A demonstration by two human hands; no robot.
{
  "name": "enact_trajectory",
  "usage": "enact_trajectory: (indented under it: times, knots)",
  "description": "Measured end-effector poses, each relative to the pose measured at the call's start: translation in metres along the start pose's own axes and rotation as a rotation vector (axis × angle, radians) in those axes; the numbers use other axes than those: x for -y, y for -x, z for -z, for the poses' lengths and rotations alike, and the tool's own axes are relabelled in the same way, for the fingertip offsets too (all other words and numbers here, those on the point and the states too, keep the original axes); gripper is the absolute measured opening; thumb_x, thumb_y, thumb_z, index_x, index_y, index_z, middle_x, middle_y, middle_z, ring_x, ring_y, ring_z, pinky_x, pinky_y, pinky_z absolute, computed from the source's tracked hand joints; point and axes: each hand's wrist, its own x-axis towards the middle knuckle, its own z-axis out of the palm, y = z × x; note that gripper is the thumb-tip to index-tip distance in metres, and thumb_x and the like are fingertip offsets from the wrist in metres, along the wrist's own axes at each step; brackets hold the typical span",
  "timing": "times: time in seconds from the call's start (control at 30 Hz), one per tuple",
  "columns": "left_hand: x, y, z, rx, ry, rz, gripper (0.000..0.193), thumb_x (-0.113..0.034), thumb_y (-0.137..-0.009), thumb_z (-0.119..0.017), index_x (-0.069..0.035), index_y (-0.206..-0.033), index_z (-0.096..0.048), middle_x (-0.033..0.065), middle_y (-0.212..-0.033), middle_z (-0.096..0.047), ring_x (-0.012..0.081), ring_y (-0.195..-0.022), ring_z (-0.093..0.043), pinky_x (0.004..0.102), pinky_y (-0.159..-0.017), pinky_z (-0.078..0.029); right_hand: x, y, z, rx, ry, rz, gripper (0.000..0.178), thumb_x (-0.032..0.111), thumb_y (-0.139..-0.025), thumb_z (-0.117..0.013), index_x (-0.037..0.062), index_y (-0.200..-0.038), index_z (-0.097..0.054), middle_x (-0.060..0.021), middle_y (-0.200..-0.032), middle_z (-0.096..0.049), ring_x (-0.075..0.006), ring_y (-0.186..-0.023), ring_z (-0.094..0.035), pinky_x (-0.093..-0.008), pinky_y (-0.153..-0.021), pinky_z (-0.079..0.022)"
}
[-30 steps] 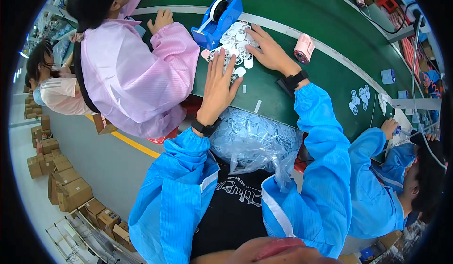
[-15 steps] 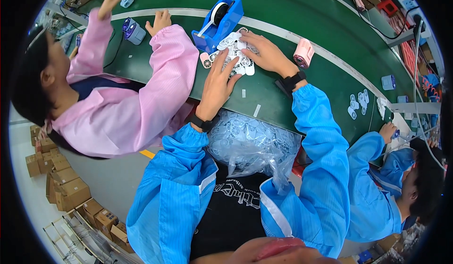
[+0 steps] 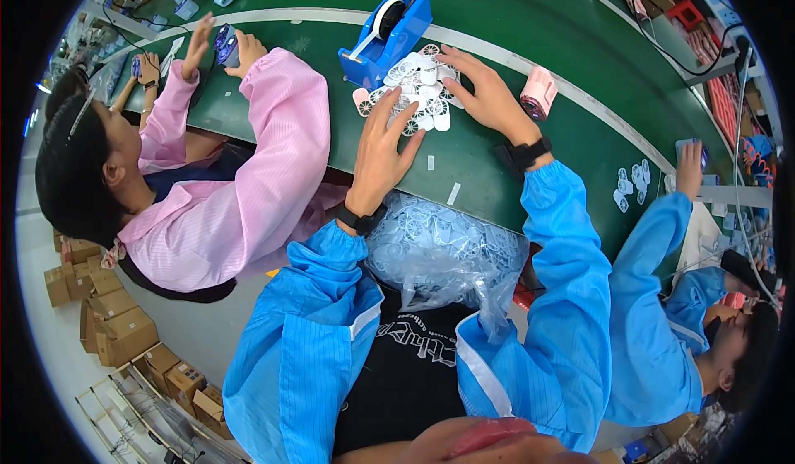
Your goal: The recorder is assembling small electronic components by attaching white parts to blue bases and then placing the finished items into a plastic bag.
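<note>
A loose pile of small flat white plastic pieces (image 3: 426,91), some with spoked round grilles, lies on the green work surface. My left hand (image 3: 383,151) is open at the pile's near left edge, its spread fingertips touching the pieces. On the pile's right side my right hand (image 3: 490,103) is also open, fingers apart and thumb toward the pieces. Neither holds anything that I can see. Behind the pile stands a blue tape dispenser (image 3: 364,70). A pink flat piece (image 3: 361,97) lies at the pile's left edge, and a pink rounded housing (image 3: 540,88) right of my right hand.
Below the table edge, a clear bag (image 3: 447,244) of pale blue pieces sits before me. A co-worker in a pink sleeve (image 3: 286,103) works close on my left; another in blue (image 3: 654,331) is at right. More flat pieces (image 3: 632,184) lie on the table's right.
My right hand has moved slightly right, away from the pile, which looks more spread. The left co-worker now holds a bluish device; the right co-worker's arm reaches farther across the table.
</note>
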Motion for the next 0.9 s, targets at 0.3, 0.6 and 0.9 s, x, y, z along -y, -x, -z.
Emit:
enact_trajectory:
  times: [0.3,0.6,0.9]
  knots:
    - [-0.004,0.003,0.0,-0.056,0.025,-0.022,0.041,-0.008,-0.088,-0.081,-0.007,-0.129,-0.072,0.0194,-0.151,-0.057,0.0437,-0.139,-0.055,0.0503,-0.113,-0.047,0.054,0.087,0.047,-0.013,-0.119,-0.12,0.029,0.014,-0.104,-0.067,0.0034,-0.132,-0.069,-0.0144,-0.136,-0.069,-0.0293,-0.126,-0.066,-0.0373,-0.107,-0.051]
    - [-0.071,-0.01,-0.032,0.3,0.482,-0.097,0.024,-0.01,-0.094,-0.075,-0.003,-0.117,-0.072,0.0151,-0.127,-0.069,0.0338,-0.113,-0.07,0.0435,-0.095,-0.057,0.013,0.146,0.022,-0.304,-0.605,-0.475,0.021,0.016,-0.109,-0.064,-0.0021,-0.115,-0.072,-0.0066,-0.102,-0.075,-0.0122,-0.093,-0.07,-0.0278,-0.084,-0.056]
    - [-0.07,-0.057,-0.121,0.532,0.902,0.327,0.034,-0.027,-0.111,-0.061,-0.001,-0.091,-0.069,0.0032,-0.08,-0.068,0.0089,-0.071,-0.063,0.0264,-0.061,-0.048,0.013,0.15,0.028,-0.536,-0.82,-0.624,0.02,0.016,-0.11,-0.062,-0.0023,-0.115,-0.068,-0.0056,-0.098,-0.073,-0.0114,-0.085,-0.07,-0.0273,-0.076,-0.059]
